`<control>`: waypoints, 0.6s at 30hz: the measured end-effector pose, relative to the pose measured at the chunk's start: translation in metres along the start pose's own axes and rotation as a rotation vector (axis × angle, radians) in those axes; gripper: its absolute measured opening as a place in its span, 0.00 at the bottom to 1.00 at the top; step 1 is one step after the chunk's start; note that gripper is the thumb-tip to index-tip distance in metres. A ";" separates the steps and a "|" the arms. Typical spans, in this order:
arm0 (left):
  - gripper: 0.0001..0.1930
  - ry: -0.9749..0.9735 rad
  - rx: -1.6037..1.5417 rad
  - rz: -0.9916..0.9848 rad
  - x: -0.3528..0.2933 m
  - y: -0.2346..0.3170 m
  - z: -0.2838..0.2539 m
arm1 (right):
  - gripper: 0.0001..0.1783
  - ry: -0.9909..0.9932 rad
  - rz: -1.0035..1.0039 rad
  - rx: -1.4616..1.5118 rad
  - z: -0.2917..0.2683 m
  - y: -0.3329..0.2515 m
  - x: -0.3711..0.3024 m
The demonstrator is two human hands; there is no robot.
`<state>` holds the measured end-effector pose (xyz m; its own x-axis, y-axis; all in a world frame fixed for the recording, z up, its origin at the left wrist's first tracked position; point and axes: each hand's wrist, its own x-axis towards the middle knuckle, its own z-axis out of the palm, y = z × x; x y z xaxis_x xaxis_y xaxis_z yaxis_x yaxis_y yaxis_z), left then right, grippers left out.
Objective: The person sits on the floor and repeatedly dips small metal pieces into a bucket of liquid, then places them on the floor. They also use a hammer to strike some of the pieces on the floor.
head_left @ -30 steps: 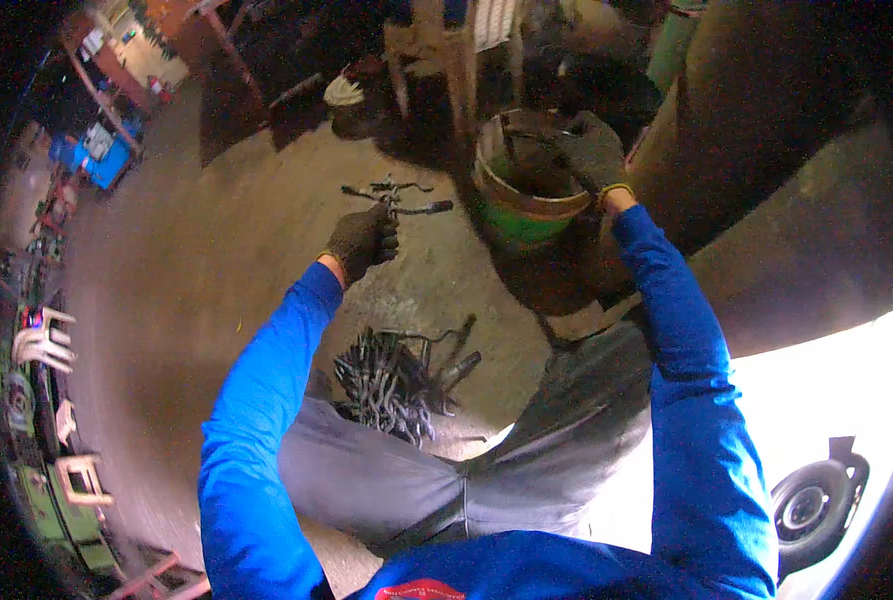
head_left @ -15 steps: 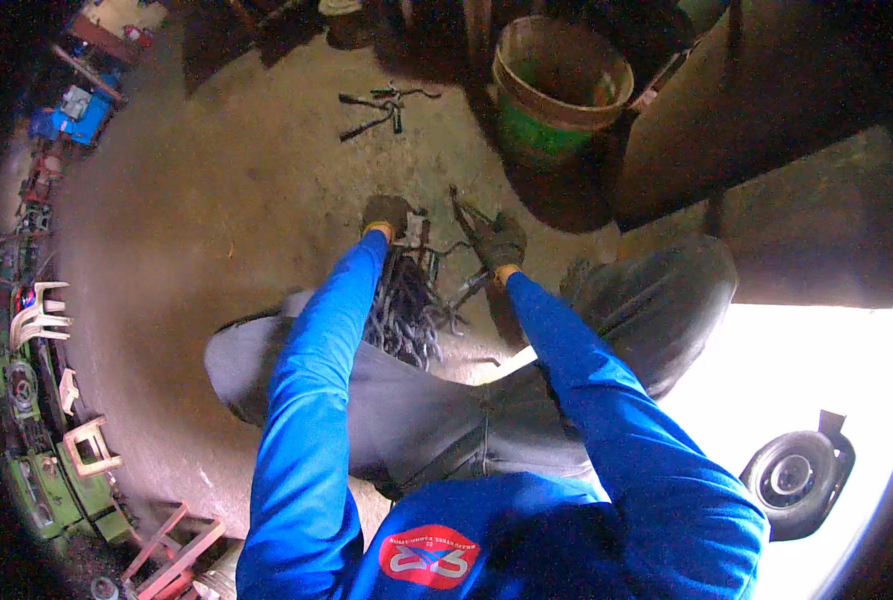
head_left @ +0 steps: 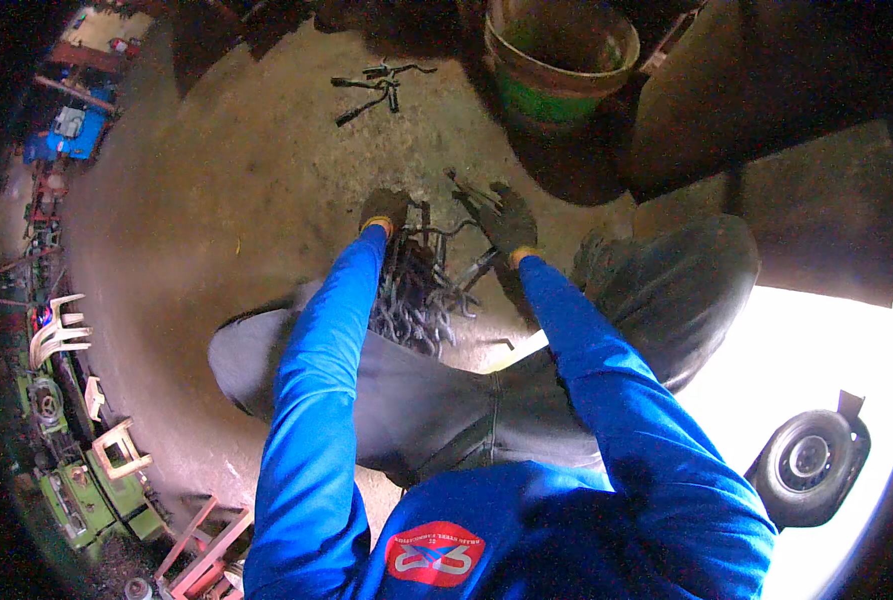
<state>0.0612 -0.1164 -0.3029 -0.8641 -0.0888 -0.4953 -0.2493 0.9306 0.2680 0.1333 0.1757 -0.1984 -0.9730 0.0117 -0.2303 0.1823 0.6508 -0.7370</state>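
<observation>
A heap of bent, hook-like dark metal rods (head_left: 411, 300) lies on the floor between my legs. My left hand (head_left: 386, 208), in a dark glove, is curled at the far left end of the heap, beside an upright metal piece (head_left: 425, 215); what its fingers grip is hidden. To the right of the heap is my gloved right hand (head_left: 513, 224), with its fingers stretched out and apart. Close by its fingertips lies a thin dark metal rod (head_left: 463, 188). Farther off, several similar bent metal pieces (head_left: 381, 90) lie in a small group on the floor.
A large green bucket (head_left: 556, 95) with a worn rim stands at the far right, beside a dark slanted panel (head_left: 756, 110). My bent legs flank the heap. Plastic chairs (head_left: 58, 330), green machinery (head_left: 86, 500) and a red frame (head_left: 201, 550) line the left; a wheel (head_left: 804, 456) sits at lower right.
My right hand's fingers have spread and reach farther forward. My left hand stays at the far end of the heap. The whole view has shifted slightly.
</observation>
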 end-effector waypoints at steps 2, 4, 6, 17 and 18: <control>0.27 0.050 0.015 0.030 -0.002 -0.008 0.003 | 0.34 -0.181 0.011 -0.069 -0.009 -0.009 0.014; 0.27 0.049 0.110 0.109 0.007 0.021 0.001 | 0.32 -0.241 0.022 -0.126 0.000 0.029 0.047; 0.27 0.052 0.163 0.104 0.010 0.006 0.001 | 0.29 -0.166 0.153 -0.154 0.004 0.018 0.052; 0.26 0.062 0.116 0.071 -0.008 0.004 -0.011 | 0.28 -0.350 0.066 -0.338 0.014 0.005 0.032; 0.26 0.059 0.107 0.068 -0.011 0.008 -0.015 | 0.28 -0.319 0.049 -0.313 0.014 0.005 0.026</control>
<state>0.0625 -0.1131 -0.2827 -0.9025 -0.0421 -0.4287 -0.1439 0.9675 0.2079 0.1106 0.1687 -0.2168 -0.8633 -0.1543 -0.4806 0.1280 0.8541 -0.5040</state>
